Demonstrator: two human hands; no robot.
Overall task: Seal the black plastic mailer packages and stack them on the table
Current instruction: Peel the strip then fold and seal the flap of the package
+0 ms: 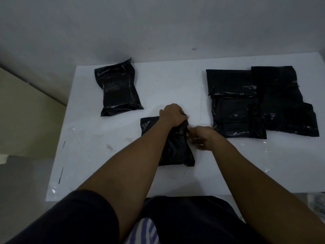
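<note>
A black plastic mailer [175, 152] lies in the middle of the white table [158, 85], partly under my forearm. My left hand [173, 114] grips its far flap end with curled fingers. My right hand [200, 138] pinches the mailer's right edge just below that. One filled black mailer [118, 88] lies alone at the far left. Several more black mailers [235, 106] lie overlapping at the right, next to a second overlapping pile [284, 103].
A grey wall stands right behind the table's far edge. The floor and a beige surface [26, 110] lie off the table's left side. My dark-clothed legs are at the near edge. Crinkled clear plastic [318, 203] shows at the lower right.
</note>
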